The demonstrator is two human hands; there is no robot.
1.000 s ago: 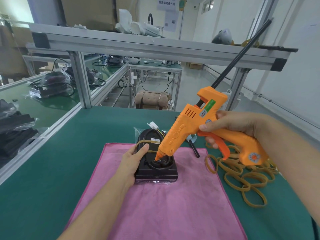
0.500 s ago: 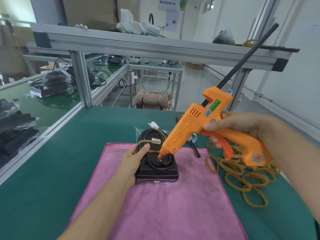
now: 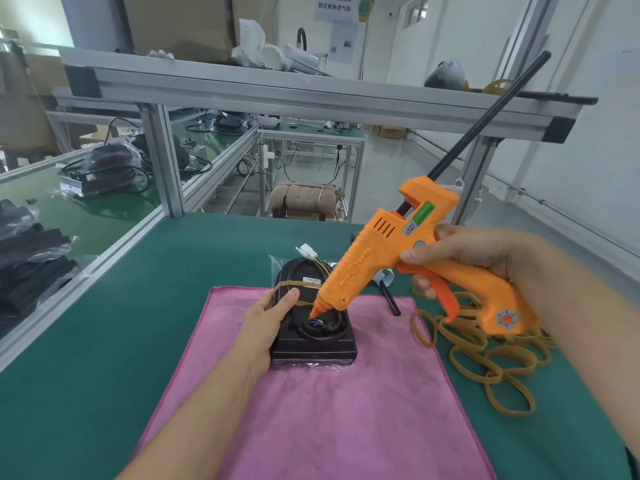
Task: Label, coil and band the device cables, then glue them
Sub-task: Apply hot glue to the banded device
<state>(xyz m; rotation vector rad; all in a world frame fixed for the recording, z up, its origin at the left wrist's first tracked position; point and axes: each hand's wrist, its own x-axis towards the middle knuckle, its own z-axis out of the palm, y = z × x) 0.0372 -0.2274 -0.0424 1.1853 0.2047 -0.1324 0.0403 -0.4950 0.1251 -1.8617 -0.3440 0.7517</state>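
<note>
Your black device (image 3: 313, 336) lay on the pink cloth (image 3: 322, 410), partly in a clear plastic bag, with its dark cable coiled in the recess near your side and a rubber band (image 3: 284, 285) already around the body. Your left hand (image 3: 266, 322) gripped its left edge, thumb laid on top by the band. That was probably the right place to hold: the casing looked rigid and light enough to skid on the bag's film, so side pressure kept it from sliding.

Your right hand (image 3: 464, 258) was wrapped around the orange glue gun (image 3: 398, 268), fingers curled at the trigger, its nozzle tip (image 3: 314, 311) down at the coloured wires in the coil's centre. Whether glue was flowing could not be made out. The wires looked thin and soft; I judged they would bend away under nozzle pressure. Your left thumb sat near the tip, so a burn was the risk to watch.

The white connector (image 3: 308, 252) stuck out at the device's far end, clear of the nozzle. A black glue stick (image 3: 390, 297) lay just beside the device on your right, and a heap of loose rubber bands (image 3: 485, 355) lay on the green table (image 3: 104, 341) under the gun's handle, where they could snag it when you set it down.
</note>
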